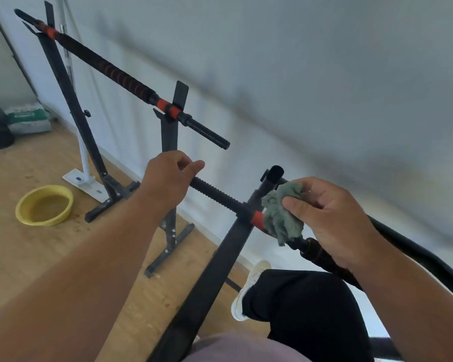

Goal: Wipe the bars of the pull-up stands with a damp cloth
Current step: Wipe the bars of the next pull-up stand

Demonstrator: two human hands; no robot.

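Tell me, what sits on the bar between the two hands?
In the head view, between the left hand and the right hand with the cloth runs the threaded bar, crossed by the stand's upright.

Near bar (220, 195): black, ribbed thread pattern at end, orange-red band at stand. Cloth (283, 218): dull grey-green. Far bar (120, 78): black with orange-red spiral stripes on grip, solid orange-red bands at both rests (threaded black tip). Stands (169, 131): black. Bowl (44, 205): yellow. Floor (37, 257): light wood grain, speckled. Wall (324, 74): pale grey-white. Trousers (306, 309): black. Shoe (249, 286): off-white. Bag (28, 121): grey with green print.
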